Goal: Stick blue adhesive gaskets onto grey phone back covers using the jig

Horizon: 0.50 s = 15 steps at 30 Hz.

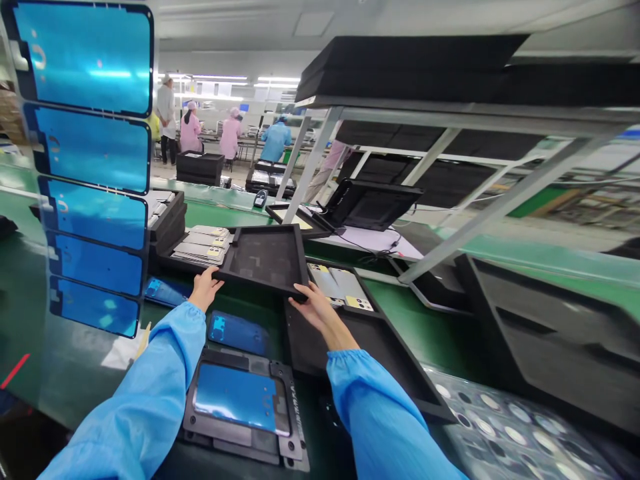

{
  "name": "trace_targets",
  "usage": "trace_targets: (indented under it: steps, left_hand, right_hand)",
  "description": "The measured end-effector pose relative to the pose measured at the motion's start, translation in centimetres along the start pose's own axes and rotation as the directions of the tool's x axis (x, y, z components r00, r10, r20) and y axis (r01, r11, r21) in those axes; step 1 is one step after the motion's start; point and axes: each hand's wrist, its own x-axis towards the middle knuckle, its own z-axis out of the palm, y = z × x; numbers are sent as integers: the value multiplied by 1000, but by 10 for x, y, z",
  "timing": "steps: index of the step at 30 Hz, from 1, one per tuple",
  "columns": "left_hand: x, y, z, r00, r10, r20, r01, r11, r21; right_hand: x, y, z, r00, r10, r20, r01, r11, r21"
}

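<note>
Both of my hands grip the near side of a black foam tray (267, 257). My left hand (204, 288) is closed on its near edge around the middle, and my right hand (317, 308) on its near right corner. Flat, light-coloured phone back panels (203, 245) lie stacked in the tray's left part; its right part shows bare black. Below my hands, a dark fixture (240, 437) on the green bench bears a panel covered in blue film (235, 397). Another blue-filmed panel (237, 332) lies just behind the fixture.
At the right, a second black tray (390, 347) holds more panels (345, 287). A clear sheet with round pieces (505, 427) lies at the lower right. Hanging blue film sheets (93, 157) block the left. A metal rack (320, 163) rises behind. Several people work farther back.
</note>
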Motion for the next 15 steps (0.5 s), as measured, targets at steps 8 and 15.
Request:
trace_targets:
  steps: [8,15]
  left_hand:
    - [8,-3,-6,997,-69,-43,68,998,-7]
    - [14,-3,-11,984,-142,-108,143,990,5]
  right_hand:
    - [1,1,-4,999,3,33,-2,1000,-30]
    - [-1,5,-4,998,15,55,-12,998,-57]
